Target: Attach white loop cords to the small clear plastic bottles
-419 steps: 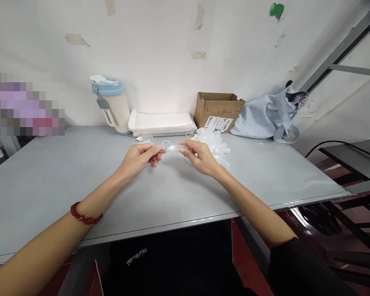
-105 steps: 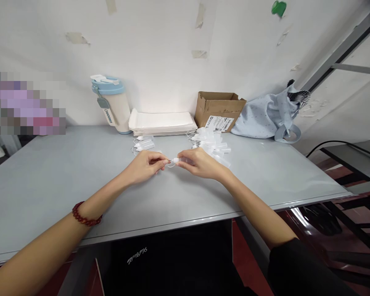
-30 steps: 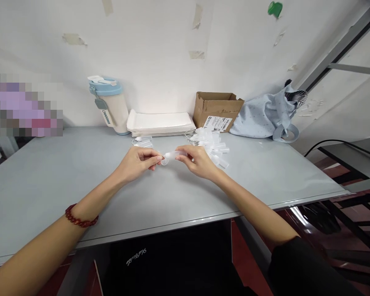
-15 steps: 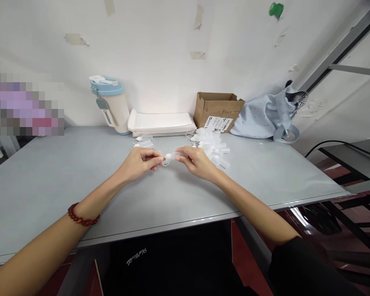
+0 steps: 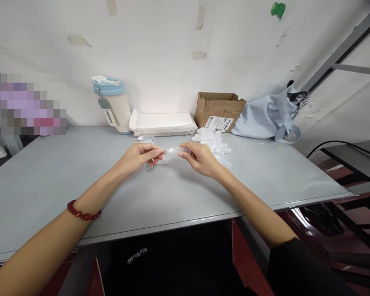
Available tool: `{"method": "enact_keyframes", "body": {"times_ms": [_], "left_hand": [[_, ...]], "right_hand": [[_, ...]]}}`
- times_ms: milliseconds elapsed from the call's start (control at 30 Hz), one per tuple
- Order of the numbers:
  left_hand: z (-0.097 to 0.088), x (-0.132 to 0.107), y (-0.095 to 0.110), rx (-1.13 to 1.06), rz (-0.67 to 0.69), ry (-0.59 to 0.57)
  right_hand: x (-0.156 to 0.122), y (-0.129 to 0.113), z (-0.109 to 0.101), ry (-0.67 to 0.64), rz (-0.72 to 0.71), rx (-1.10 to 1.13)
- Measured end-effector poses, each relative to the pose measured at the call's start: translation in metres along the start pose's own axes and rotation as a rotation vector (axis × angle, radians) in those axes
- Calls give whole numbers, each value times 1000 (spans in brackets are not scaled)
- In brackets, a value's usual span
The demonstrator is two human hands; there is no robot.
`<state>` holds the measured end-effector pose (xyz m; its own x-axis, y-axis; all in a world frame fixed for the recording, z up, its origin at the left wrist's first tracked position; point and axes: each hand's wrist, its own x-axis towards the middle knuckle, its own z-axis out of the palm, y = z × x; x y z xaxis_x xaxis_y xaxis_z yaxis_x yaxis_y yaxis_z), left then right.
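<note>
Between my hands is a translucent white plastic tube (image 5: 174, 151) with a tapered tip pointing left. My right hand (image 5: 202, 159) grips its wide end between thumb and fingers. At the tip, my left hand (image 5: 145, 157) pinches a thin cord, mostly hidden by the fingertips. Another such tube (image 5: 163, 162) lies on the table just under my left fingers, its small loop sticking out to the left. Behind my left hand lie a few more tubes (image 5: 146, 139). Beyond my right hand is a heap of similar tubes (image 5: 212, 137), partly covered by the hand.
Along the wall stand a cream and blue tumbler (image 5: 115, 107), a stack of white sheets or envelopes (image 5: 163, 122), an open cardboard box (image 5: 217, 111) and a light blue cloth bag (image 5: 262, 117). The grey table's front edge (image 5: 172, 225) runs close to my body.
A tube with a loop now shows on the table under my left hand. The loop that hung between my hands is gone from there; the tube tip now points at my left fingertips.
</note>
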<state>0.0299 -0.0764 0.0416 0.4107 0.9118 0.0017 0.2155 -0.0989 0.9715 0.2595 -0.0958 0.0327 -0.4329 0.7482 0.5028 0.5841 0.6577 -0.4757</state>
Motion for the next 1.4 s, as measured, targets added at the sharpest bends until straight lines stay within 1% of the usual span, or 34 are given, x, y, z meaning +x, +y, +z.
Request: {"method": "enact_keyframes", "body": {"times_ms": [133, 433, 667, 867, 1000, 1133, 1233, 1333, 1400], "left_hand": [[2, -1, 0, 46, 38, -21], [10, -7, 6, 143, 77, 22], [15, -9, 9, 166, 49, -4], [14, -8, 4, 192, 63, -36], [12, -7, 4, 202, 59, -58], [7, -6, 7, 198, 58, -76], [-3, -4, 9, 197, 47, -56], [-16, -2, 10, 182, 3, -8], [-25, -1, 10, 212, -46, 23]], "right_hand": [[0, 0, 1, -8, 2, 7], [-4, -2, 9, -63, 26, -5], [-5, -1, 15, -68, 22, -18], [-4, 1, 17, -90, 26, -29], [-3, 0, 15, -103, 20, -31], [-1, -1, 12, -81, -2, -5], [1, 1, 7, -39, -8, 19], [4, 6, -1, 7, 38, 4], [5, 11, -9, 7, 97, -36]]}}
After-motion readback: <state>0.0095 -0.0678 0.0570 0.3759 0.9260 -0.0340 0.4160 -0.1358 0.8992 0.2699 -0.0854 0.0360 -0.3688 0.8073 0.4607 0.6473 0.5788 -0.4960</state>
